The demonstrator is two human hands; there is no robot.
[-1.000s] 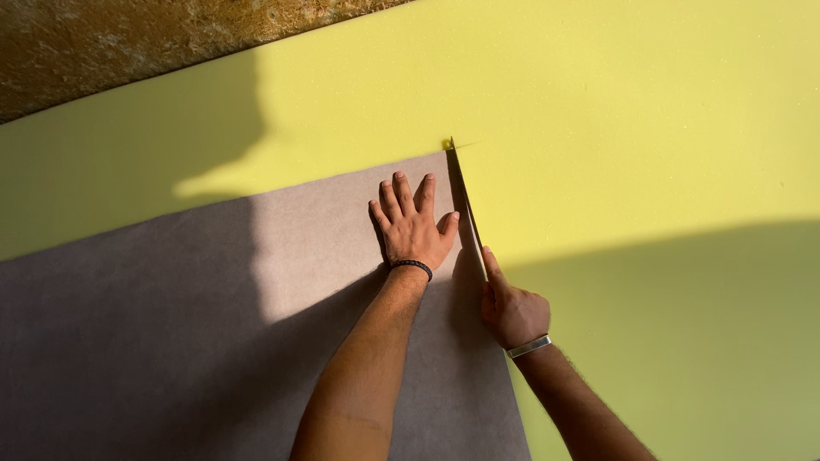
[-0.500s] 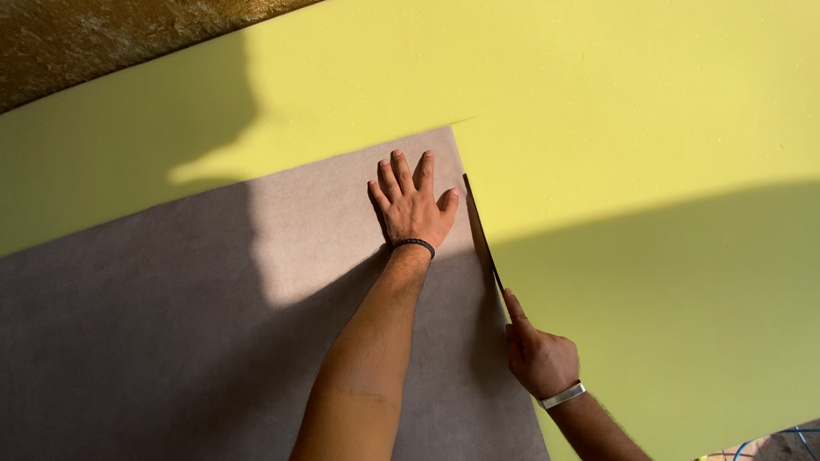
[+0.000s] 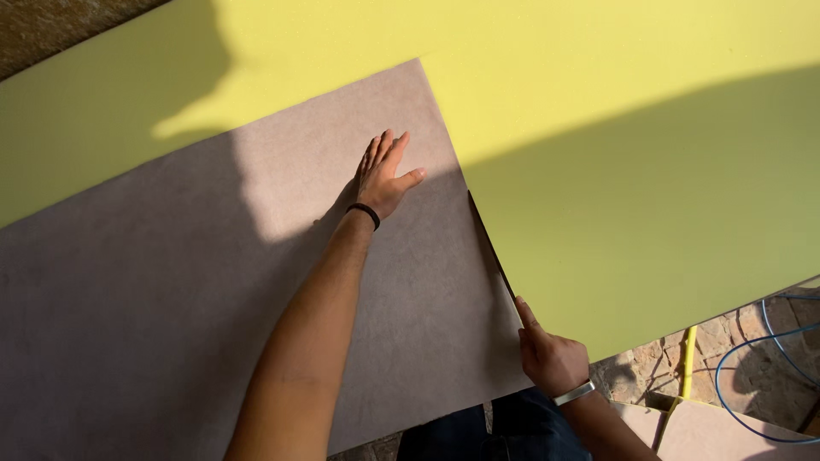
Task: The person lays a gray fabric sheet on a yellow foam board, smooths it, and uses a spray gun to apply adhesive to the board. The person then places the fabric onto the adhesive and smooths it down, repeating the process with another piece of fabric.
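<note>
A large grey-brown board [image 3: 213, 282] lies flat on a big yellow foam sheet [image 3: 615, 154]. My left hand [image 3: 386, 175] presses palm-down on the board near its right edge, fingers together; a black band sits on the wrist. My right hand [image 3: 551, 354] grips a long thin dark blade [image 3: 494, 252] that runs along the board's right edge, where board meets foam. A silver bracelet is on that wrist.
Stone paving [image 3: 675, 363] shows at the lower right, with a blue cable [image 3: 769, 376] looped over it and a yellow strip [image 3: 688, 358] beside it. Rough brown ground [image 3: 60, 26] lies past the foam's top left edge. Shadows cross foam and board.
My right hand has drawn the blade down along the board's right edge toward me. The left hand stays on the board, fingers now closer together. The view has shifted toward the near edge.
</note>
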